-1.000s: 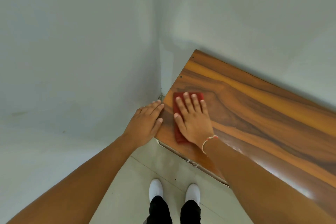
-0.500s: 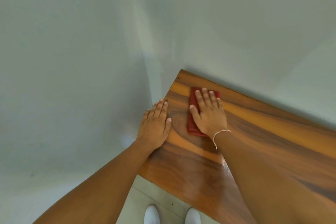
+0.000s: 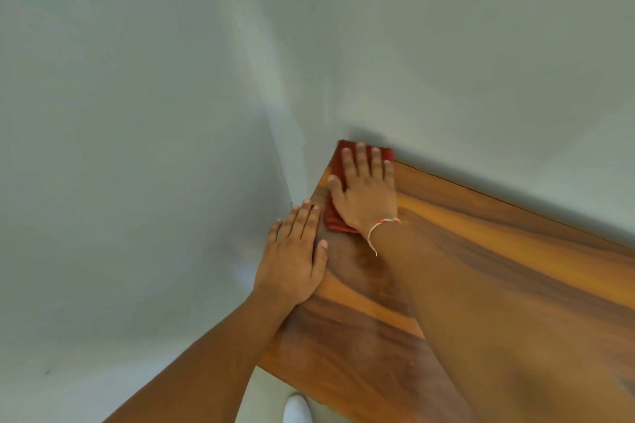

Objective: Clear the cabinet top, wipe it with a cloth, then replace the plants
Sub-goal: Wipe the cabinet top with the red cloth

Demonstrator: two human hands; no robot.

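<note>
Red cloth [image 3: 335,216] under flat, spread right hand [image 3: 366,194] at cabinet top [image 3: 481,268] back corner.

1. The cabinet top [image 3: 498,268] fills the lower right of the frame, against the wall [image 3: 446,45];
2. The cloth [image 3: 335,216] lies on its far left corner, under the right hand [image 3: 367,196];
3. The left hand [image 3: 292,261] lies flat on its left edge, lower left of the cloth.
</note>
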